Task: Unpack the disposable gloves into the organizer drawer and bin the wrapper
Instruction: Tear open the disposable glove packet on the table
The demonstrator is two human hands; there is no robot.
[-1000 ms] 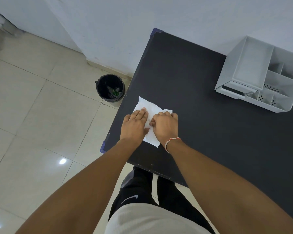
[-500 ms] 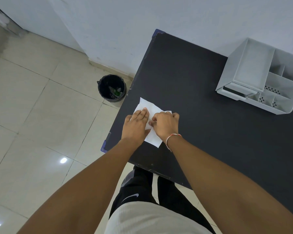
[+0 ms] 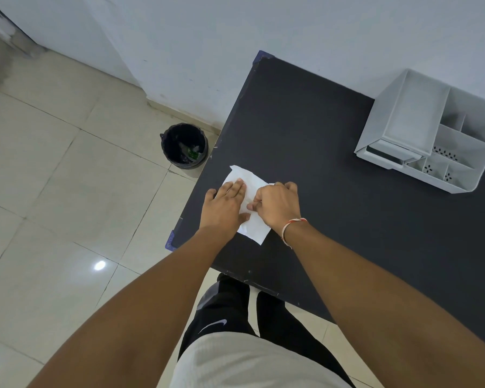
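Observation:
A flat white glove packet lies near the left edge of the black table. My left hand rests flat on the packet's left half with fingers together, pinning it down. My right hand is curled, its fingertips pinching the packet's middle. The gloves themselves are not visible. A white plastic organizer stands at the table's far right, its small drawer slightly pulled out at the front. A black bin with a dark liner sits on the floor left of the table.
A white wall runs behind the table. Beige floor tiles lie to the left. My legs stand at the table's near edge. A blue corner guard marks the table's near-left corner.
Both hands stay on the packet. My right hand's fingers have curled tighter onto its middle. The view has shifted slightly.

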